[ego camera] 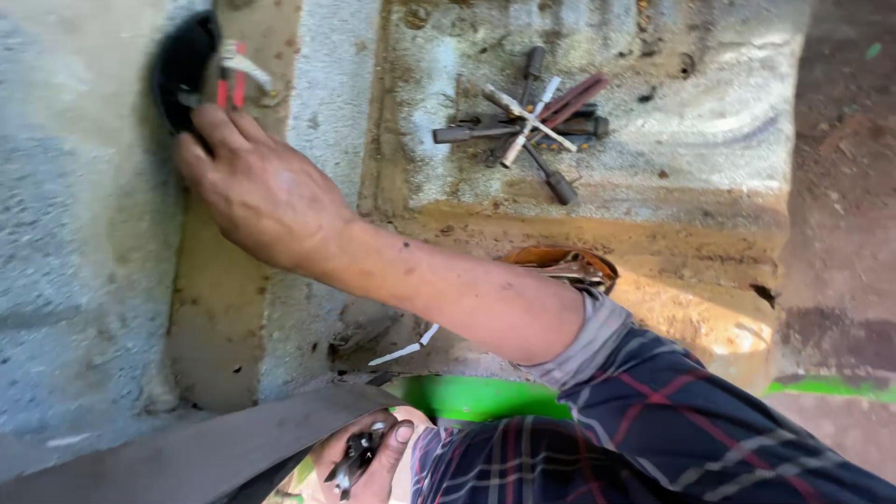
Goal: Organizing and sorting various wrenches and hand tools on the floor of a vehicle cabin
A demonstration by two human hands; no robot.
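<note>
Right hand (261,187): grip narrow, fingertips touching a black rounded object (182,70) up and to the left; red-handled pliers (231,79) lie just beside it, long axis upright in frame. Whether the fingers clasp anything cannot be told. Left hand (369,457): closed around small dark metal tools (355,457), well apart. Beyond: crossed screwdrivers and spanners (527,121) on rough, stained concrete (709,131).

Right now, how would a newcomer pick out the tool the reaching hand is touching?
Find the grey metal floor panel on the left. At its top edge the right hand reaches a black round opening. There sit the pliers, red-handled, unlike the dark screwdrivers piled farther right.
</note>
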